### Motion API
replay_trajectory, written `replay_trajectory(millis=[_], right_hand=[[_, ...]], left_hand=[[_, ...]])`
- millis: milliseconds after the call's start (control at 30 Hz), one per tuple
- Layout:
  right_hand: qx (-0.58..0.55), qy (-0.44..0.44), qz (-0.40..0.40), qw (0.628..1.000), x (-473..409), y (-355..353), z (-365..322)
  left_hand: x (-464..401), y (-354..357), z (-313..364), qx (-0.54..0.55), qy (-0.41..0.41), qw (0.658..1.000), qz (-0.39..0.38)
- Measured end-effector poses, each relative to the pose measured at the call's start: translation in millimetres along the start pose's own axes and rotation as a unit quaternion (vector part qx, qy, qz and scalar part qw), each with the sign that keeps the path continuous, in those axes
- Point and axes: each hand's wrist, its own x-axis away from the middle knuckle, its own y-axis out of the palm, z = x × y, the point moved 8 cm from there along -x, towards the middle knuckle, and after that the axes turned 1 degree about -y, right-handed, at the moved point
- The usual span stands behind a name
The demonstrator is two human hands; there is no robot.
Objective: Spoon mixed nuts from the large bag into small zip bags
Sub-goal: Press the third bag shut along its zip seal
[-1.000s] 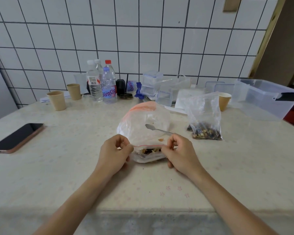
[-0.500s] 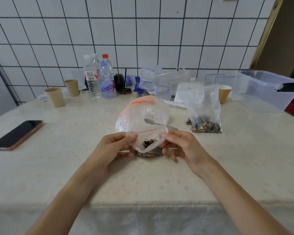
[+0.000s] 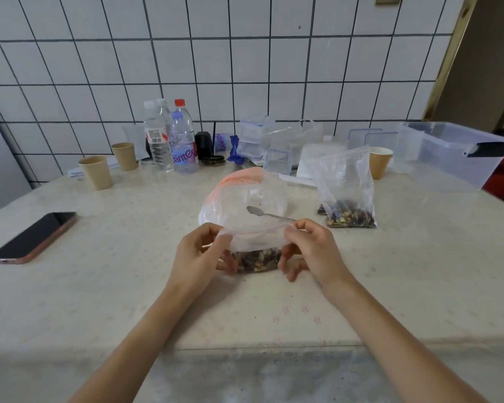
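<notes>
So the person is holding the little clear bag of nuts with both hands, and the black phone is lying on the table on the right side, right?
Not quite. The black phone lies on the left side of the pale table, as the head view shows. The left hand and right hand do both hold the small clear bag of nuts.

White wall tiles (image 3: 245, 59) with dark grout, tan paper cups (image 3: 96, 172), a black phone (image 3: 34, 236) edged pink.
</notes>
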Motion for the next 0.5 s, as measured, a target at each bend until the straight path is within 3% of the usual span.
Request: replay_trajectory(millis=[100,267,400,500], right_hand=[[-0.066,0.019,-0.061,0.996,2,10,-1],[-0.158,0.064,-0.11,0.979,3,16,5],[-0.162,0.055,-0.094,0.981,1,9,4],[-0.104,0.003,-0.027,0.994,-1,-2,1]], left_hand=[[3,11,-7,0.105,-0.059,0.99,-0.081],[0,12,-22,0.198,-0.165,0.961,-0.099],[0,16,-19,0.219,-0.143,0.957,-0.127],[-1,8,-13,0.182,-0.099,0.976,-0.069]])
